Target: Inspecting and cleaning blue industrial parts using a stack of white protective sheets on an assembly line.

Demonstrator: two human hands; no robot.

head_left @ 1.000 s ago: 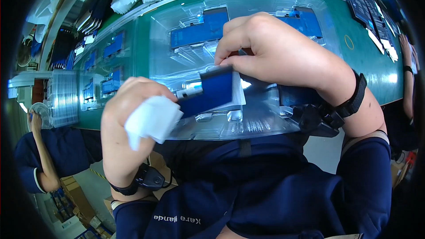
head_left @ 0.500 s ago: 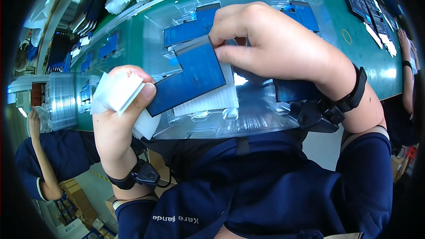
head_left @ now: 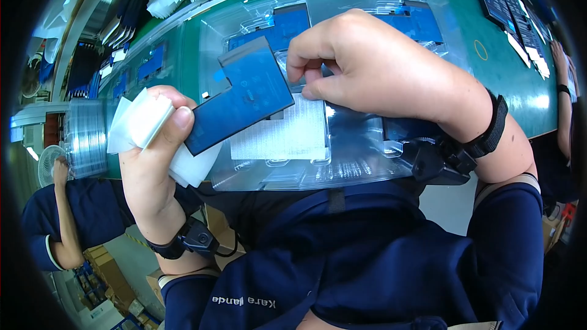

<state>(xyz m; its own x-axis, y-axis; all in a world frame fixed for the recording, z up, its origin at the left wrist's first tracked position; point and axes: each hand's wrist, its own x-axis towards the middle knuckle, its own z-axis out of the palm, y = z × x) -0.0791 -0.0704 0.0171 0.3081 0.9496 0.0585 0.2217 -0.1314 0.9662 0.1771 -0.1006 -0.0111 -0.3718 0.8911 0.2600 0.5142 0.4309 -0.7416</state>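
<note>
The flat, dark blue L-shaped panel (head_left: 241,101) sits tilted above the clear moulded plastic tray (head_left: 342,165) on the green bench top (head_left: 489,55), pinched at its lower left edge by the left hand (head_left: 150,159), which also clutches a folded white wipe (head_left: 140,122). The right hand (head_left: 379,70) grips the panel's upper right edge with curled fingertips. Handling it well probably means keeping fingers on the edges only, supporting both ends so the thin piece does not flex. The tray's nearest pocket holds a white ribbed sheet (head_left: 281,134); farther pockets hold more blue panels (head_left: 287,24).
</note>
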